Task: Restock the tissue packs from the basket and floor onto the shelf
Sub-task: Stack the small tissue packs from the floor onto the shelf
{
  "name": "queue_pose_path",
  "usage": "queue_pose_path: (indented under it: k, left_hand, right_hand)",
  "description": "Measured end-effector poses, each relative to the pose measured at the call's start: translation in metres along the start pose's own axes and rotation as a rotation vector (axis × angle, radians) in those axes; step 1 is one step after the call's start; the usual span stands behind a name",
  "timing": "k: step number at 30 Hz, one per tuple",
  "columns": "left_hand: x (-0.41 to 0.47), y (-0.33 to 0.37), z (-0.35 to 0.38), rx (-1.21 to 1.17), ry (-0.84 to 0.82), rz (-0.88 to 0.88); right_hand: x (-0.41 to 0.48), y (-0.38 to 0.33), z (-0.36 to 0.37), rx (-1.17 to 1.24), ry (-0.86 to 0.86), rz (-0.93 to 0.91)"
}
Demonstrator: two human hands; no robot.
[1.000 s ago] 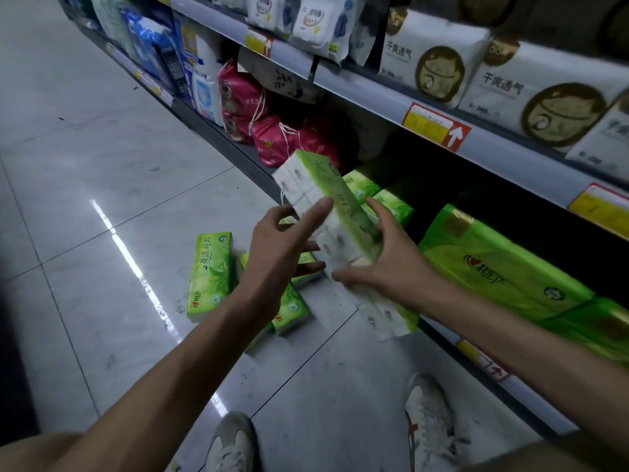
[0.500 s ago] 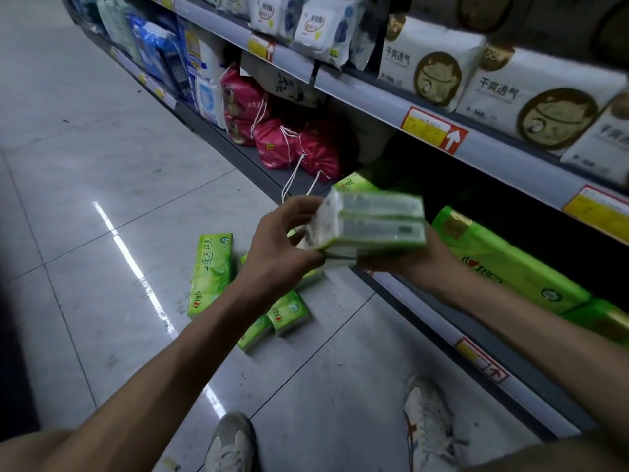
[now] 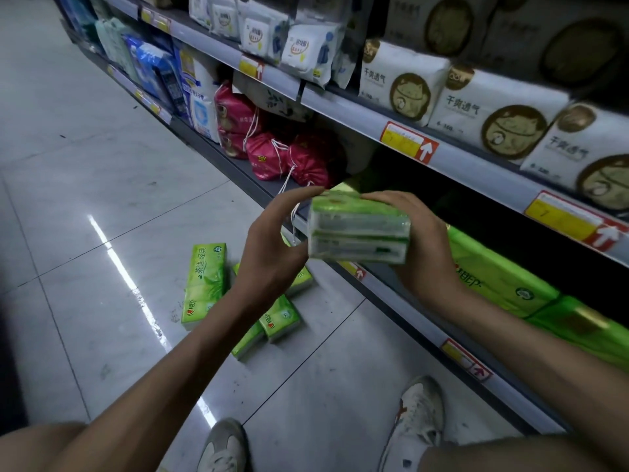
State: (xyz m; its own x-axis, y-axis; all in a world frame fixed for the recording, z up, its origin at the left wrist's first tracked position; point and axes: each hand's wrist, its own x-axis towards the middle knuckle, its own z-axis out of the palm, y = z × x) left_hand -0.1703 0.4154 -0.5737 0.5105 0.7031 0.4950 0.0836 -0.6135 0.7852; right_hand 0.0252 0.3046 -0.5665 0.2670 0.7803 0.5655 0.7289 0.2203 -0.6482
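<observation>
We look down at a glossy pale grey tiled floor (image 3: pixel 85 185) with dark grout lines and a bright strip of reflected light (image 3: pixel 126 274), beside grey metal shelving (image 3: pixel 343 107) edged with yellow-and-red price labels (image 3: pixel 408 142).

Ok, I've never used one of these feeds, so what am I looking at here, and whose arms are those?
It is one camera worn on a person's head, looking down at their own bare hands in a shop aisle. The left hand and right hand together hold a green tissue pack in front of the bottom shelf. More green tissue packs lie on the tiled floor. The person's shoes show at the bottom. No basket is in view.
</observation>
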Motion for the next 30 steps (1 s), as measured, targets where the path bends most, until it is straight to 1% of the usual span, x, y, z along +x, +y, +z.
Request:
queue_pose_path:
  k: [2, 3, 5, 8, 10, 13, 16, 19, 22, 25, 27, 30]
  left_hand:
    - [0.002, 0.001, 0.002, 0.008, 0.010, -0.080]
    - [0.003, 0.001, 0.002, 0.000, 0.009, -0.121]
    - [0.005, 0.003, 0.001, -0.062, -0.034, -0.206]
    - [0.006, -0.002, -0.004, -0.165, -0.152, -0.362]
    - [0.004, -0.010, -0.014, -0.168, -0.252, -0.497]
    - [0.004, -0.021, -0.036, -0.034, -0.444, -0.708]
    - [0.006, -0.033, -0.052, 0.078, -0.636, -0.862]
    - [0.010, -0.053, -0.061, 0.033, -0.721, -0.959]
    - [0.018, -0.077, -0.064, -0.097, -0.693, -1.009]
    - [0.026, -0.105, -0.057, -0.206, -0.608, -0.971]
    - [0.035, -0.122, -0.047, -0.288, -0.542, -0.931]
    - [0.053, -0.145, -0.027, -0.433, -0.428, -0.882]
  right_hand:
    - [0.007, -0.006, -0.003, 0.210, 0.011, 0.173]
    - [0.013, -0.009, -0.005, 0.274, 0.018, 0.259]
    - [0.024, -0.007, -0.008, 0.331, 0.012, 0.381]
    - [0.034, -0.006, -0.004, 0.475, -0.065, 0.570]
    - [0.035, -0.009, 0.005, 0.547, -0.148, 0.690]
    - [0.034, -0.013, 0.026, 0.651, -0.231, 0.863]
    - [0.038, -0.006, 0.054, 0.670, -0.299, 0.993]
    - [0.051, 0.009, 0.077, 0.664, -0.314, 1.075]
    - [0.058, 0.026, 0.087, 0.637, -0.292, 1.119]
    - [0.058, 0.050, 0.094, 0.621, -0.229, 1.137]
    - [0.058, 0.067, 0.101, 0.632, -0.160, 1.101]
    - [0.051, 0.087, 0.117, 0.625, -0.080, 0.972]
